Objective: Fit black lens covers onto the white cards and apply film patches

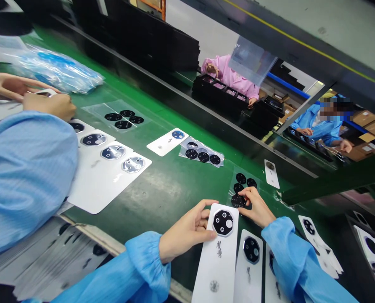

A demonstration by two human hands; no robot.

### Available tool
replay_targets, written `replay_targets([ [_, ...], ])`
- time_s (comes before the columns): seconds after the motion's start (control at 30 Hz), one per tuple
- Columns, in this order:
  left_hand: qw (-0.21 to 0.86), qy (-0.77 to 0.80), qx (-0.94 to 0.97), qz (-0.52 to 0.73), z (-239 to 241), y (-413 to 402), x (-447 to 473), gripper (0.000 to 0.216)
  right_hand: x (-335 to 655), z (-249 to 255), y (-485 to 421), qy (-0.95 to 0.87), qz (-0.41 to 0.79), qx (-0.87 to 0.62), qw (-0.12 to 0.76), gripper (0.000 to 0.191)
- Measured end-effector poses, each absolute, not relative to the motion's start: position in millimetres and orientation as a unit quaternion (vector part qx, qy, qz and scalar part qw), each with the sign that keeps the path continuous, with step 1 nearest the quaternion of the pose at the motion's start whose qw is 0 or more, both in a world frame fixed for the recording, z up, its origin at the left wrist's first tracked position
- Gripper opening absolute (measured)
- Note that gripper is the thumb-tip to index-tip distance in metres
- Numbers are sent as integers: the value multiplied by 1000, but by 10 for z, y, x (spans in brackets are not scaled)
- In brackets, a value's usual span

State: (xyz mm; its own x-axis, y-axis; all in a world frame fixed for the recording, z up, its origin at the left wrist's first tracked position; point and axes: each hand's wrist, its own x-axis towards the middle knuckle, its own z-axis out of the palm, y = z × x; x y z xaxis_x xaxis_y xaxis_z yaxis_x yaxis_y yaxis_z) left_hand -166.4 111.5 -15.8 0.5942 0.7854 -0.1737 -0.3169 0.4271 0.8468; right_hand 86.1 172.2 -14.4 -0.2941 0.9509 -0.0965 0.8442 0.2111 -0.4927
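My left hand [187, 229] holds the left edge of a white phone back cover [217, 256] with a black octagonal camera ring, fingers curled on its top corner. My right hand [255, 206] reaches over the cover and pinches a black round lens piece [238, 200] on a clear sheet [242, 185] that carries several such pieces. Two more white covers [250, 265] lie to the right, partly under my right sleeve.
A co-worker's blue sleeve [23, 168] and hands [48, 105] are at left, beside a row of white covers [108, 168]. On the green belt [162, 185] lie more lens sheets [202, 152], a single cover [167, 141] and a blue plastic bag [55, 69]. Other workers sit beyond the divider.
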Motion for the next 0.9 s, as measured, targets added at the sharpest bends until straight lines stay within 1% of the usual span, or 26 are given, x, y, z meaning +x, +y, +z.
replay_targets([
  [0.33,799,286,401,346,-151,1122,-1663,60,819,-110,1679,-779,210,-578,121,34],
  [0.6,807,278,389,347,-125,1117,-1672,59,824,-95,1671,-787,185,-576,118,35],
  [0.9,814,272,387,337,-91,1128,-1681,63,820,-49,1667,-780,165,-597,86,33],
])
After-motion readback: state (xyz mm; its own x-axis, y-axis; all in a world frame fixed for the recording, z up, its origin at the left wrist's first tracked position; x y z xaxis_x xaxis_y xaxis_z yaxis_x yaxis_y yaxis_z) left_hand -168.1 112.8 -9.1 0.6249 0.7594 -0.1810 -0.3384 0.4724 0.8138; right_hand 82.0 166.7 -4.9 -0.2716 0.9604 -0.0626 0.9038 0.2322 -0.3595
